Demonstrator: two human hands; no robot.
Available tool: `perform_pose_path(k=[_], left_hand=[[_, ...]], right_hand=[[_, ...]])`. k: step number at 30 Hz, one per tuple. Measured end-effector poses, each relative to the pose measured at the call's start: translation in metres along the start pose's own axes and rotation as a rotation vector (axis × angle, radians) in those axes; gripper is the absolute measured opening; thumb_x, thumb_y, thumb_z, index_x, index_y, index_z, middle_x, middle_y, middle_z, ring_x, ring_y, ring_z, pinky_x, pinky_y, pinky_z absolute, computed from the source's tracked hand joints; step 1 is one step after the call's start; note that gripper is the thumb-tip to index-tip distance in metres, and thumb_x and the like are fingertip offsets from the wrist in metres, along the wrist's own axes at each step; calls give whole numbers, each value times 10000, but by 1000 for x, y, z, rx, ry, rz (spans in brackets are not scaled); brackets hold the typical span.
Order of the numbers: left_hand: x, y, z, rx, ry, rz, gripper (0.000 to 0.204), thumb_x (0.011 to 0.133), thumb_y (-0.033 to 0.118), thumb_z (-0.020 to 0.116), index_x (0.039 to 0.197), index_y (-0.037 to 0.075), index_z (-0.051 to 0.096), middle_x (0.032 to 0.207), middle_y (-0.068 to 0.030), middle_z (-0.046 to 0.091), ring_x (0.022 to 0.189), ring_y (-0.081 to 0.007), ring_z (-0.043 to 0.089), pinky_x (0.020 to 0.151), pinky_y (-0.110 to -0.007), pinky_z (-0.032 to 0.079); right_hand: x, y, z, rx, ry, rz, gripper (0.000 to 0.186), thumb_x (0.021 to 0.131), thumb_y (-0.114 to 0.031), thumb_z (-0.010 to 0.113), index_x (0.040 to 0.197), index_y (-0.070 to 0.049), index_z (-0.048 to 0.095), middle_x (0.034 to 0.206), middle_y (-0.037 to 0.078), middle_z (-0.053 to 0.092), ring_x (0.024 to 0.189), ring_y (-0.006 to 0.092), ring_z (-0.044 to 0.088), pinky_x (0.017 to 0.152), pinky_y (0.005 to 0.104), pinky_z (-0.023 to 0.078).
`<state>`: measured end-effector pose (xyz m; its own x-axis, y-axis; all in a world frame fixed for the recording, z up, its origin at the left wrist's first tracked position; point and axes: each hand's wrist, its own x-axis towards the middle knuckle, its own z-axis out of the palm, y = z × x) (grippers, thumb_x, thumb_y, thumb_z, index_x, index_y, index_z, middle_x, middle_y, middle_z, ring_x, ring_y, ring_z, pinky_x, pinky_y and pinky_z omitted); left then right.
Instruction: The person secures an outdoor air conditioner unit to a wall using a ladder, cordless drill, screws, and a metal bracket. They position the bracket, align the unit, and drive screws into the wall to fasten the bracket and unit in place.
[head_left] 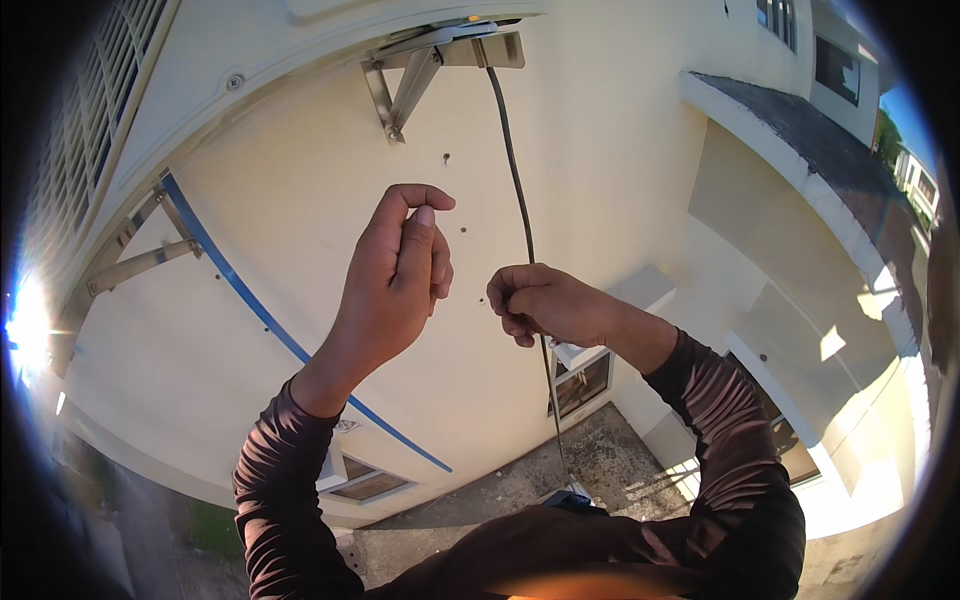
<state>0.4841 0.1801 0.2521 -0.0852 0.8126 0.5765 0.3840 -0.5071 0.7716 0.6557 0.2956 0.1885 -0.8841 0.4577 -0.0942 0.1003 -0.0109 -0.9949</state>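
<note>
My left hand (400,265) is raised in front of the cream wall, fingers curled and thumb against them; anything inside is hidden. My right hand (545,305) is lower and to the right, its fingers curled in front of a dark cable (512,160); whether it grips the cable or something else is hidden. The cable runs from a metal bracket (482,52) at the top down to the ground. A blue strip (225,260) slants down the wall left of my hands. Small holes dot the wall (300,200) between the strip and the cable.
An outdoor unit with a white grille (85,115) fills the upper left, on metal brackets (140,268). Windows (580,385) sit low in the wall. A ledge (775,135) juts out at the right. Far below lies stained concrete ground (515,475); bright sun glares at the left.
</note>
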Motion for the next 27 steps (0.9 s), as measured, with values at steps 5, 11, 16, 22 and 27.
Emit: perform_pose_path(k=[5,11,16,22,27], left_hand=[[4,-7,10,-255,-127,-158,279,1127,239,415,1115,47,618,645,62,420,539,-35,328,485,-228,300],[3,-4,9,-502,-330,-251,307,1071,333,600,1130,39,668,640,85,389,547,-23,297,487,-234,266],[7,-4,0,-667,-440,-267,286,1044,318,654,1097,40,694,641,101,365,547,-33,255,497,-242,222],[19,-4,-8,-663,-472,-278,270,1029,299,678,1084,38,723,636,98,367,550,-38,243,509,-246,214],[50,2,-6,-671,-282,-138,351,1025,310,681,1208,11,696,860,51,608,564,-25,259,509,-219,257]], right_hand=[[-29,-11,15,-484,641,-904,302,1026,25,465,1322,30,529,1157,146,666,975,244,696,877,346,568],[-47,-34,29,-961,654,-1044,502,980,69,523,1471,1,442,1291,142,689,1240,289,586,1039,392,466],[-49,-62,35,-1040,534,-1013,597,996,44,485,1563,-2,308,1357,166,668,1334,334,554,1129,463,372],[-58,-81,45,-1218,569,-962,577,975,40,513,1533,-3,371,1298,165,693,1243,319,628,1074,468,443],[-68,-139,31,-1346,750,-1460,289,907,91,581,1146,-18,701,1001,99,723,791,190,678,684,285,545]])
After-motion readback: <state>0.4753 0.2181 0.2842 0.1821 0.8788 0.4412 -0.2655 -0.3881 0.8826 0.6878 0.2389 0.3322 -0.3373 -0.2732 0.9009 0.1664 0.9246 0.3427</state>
